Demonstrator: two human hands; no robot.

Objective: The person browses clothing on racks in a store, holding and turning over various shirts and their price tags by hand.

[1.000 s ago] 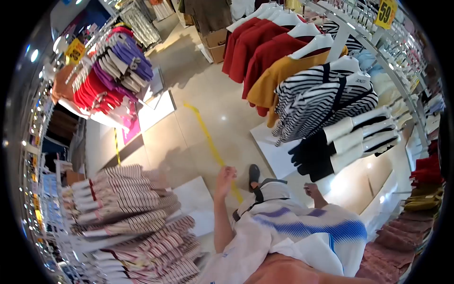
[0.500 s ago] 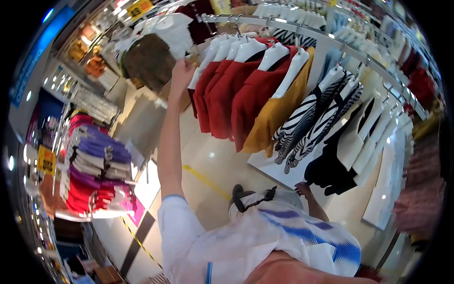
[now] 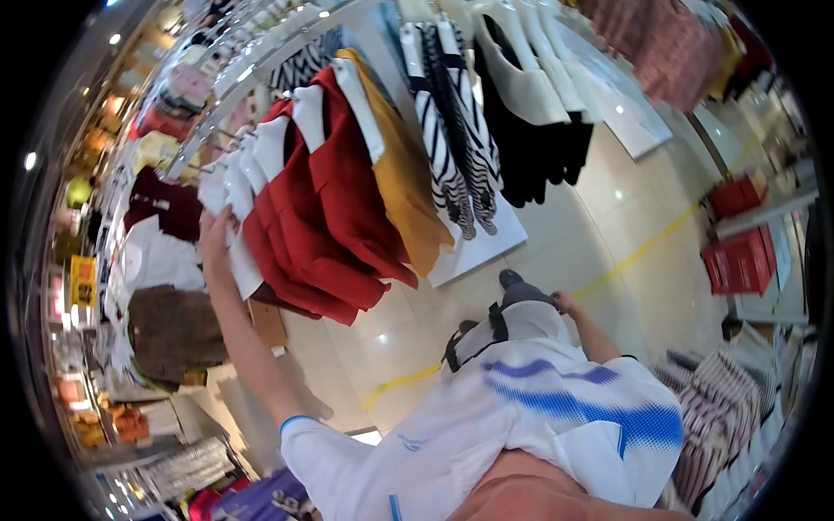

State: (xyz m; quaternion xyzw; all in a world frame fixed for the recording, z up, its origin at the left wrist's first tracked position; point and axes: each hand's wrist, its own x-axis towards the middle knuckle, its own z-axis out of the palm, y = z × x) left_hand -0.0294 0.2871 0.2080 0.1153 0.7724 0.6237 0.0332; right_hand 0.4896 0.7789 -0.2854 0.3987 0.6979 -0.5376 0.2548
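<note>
My left hand (image 3: 217,227) reaches out to the near end of a clothes rail, its fingers closed on the edge of a white garment (image 3: 243,260) hanging there. White hangers (image 3: 248,174) sit close above the fingers. Beside it hang several red tops (image 3: 304,234), then a mustard top (image 3: 404,195). Low by my leg, my right hand (image 3: 565,302) hangs with loosely parted fingers and touches no garment that I can see.
Zebra-striped clothes (image 3: 452,130) and black-and-white ones (image 3: 530,113) hang farther along the rail. A brown garment (image 3: 169,334) and a white shirt (image 3: 161,256) are at the left. Red baskets (image 3: 738,260) stand right; striped clothes (image 3: 717,417) hang near my right side.
My view has turned right, so the rack now sits farther left and up. My left hand has come onto the white garment beside the red tops. My right hand still hangs low.
</note>
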